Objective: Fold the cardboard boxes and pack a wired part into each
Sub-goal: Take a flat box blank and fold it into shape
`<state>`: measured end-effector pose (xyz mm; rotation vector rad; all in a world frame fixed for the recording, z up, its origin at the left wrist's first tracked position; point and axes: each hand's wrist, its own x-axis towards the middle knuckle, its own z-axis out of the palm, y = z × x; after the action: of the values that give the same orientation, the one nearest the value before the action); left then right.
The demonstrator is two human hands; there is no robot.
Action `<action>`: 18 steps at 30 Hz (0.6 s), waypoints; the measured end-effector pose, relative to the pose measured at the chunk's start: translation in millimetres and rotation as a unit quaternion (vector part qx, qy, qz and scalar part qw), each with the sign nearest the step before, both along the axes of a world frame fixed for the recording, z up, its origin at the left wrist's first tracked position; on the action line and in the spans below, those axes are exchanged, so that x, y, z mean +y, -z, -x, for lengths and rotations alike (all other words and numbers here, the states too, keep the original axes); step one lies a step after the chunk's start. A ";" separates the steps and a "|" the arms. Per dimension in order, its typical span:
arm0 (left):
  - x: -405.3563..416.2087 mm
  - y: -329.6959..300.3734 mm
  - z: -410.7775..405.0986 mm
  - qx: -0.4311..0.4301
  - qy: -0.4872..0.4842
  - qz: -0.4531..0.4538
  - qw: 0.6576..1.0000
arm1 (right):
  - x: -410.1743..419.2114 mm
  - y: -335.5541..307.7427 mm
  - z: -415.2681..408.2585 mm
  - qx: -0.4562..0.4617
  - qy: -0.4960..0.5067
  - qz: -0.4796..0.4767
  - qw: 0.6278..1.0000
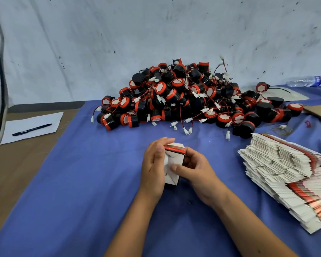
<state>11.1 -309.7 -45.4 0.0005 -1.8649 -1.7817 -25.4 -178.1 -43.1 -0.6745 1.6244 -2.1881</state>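
A small white cardboard box (172,164) with a red and black stripe along its top edge is held upright over the blue cloth, between both hands. My left hand (153,164) grips its left side, fingers wrapped behind it. My right hand (195,169) holds the right side, with the thumb pressing a white flap on the near face. A big heap of black and red wired parts (189,97) with white plugs lies behind the box. A fanned stack of flat unfolded boxes (285,169) lies at the right.
The blue cloth (82,182) covers the table. At the left, a white sheet (32,127) with a black pen (32,129) lies on brown cardboard. A black cable (0,80) hangs at far left. A plastic water bottle (306,81) lies at back right.
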 end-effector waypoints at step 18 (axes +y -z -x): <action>-6.1 10.9 7.2 -0.031 -0.080 0.011 0.996 | -1.1 1.7 -1.6 0.412 0.191 -0.345 0.821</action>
<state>3.9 -315.8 -56.3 0.1942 -1.8703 -1.6690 -23.7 -179.2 -44.8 -1.2140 2.9817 -1.2974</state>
